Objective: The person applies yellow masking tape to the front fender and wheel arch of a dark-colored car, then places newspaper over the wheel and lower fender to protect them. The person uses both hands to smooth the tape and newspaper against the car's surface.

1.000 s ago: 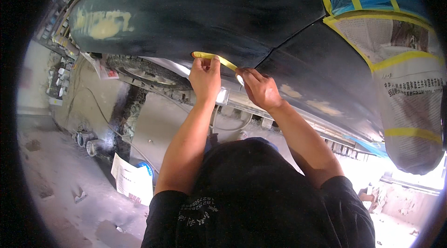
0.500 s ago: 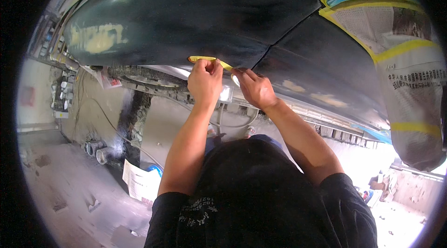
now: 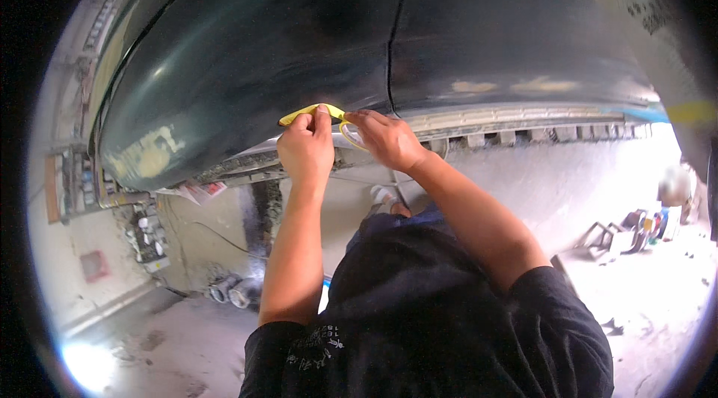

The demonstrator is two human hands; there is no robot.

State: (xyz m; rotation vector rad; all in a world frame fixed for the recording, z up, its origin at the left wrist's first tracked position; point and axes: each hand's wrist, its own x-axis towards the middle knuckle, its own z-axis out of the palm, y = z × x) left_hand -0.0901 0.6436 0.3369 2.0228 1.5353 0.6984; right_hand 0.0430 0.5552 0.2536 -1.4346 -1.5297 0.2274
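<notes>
A strip of yellow masking tape [image 3: 299, 114] lies along the lower edge of a dark car body panel [image 3: 299, 47]. My left hand [image 3: 307, 150] pinches this strip, thumb and fingertips pressed on it against the panel. Just to the right, my right hand [image 3: 390, 142] is closed on the tape roll [image 3: 350, 136], whose yellow rim shows beneath the fingers. Between the two hands only a short bit of tape is visible. What exactly the strip covers cannot be made out.
A panel seam [image 3: 390, 47] runs down right of my hands. Pale filler patches [image 3: 146, 153] mark the bodywork. Masking paper with yellow tape [image 3: 684, 112] hangs at the right. Grey pipes [image 3: 241, 293] lie on the floor, and assorted items [image 3: 643, 230] stand at the far right.
The view has shifted, bringing more of the right-hand panel into sight. My left fingers now press on the strip, and less tape shows between my hands.
</notes>
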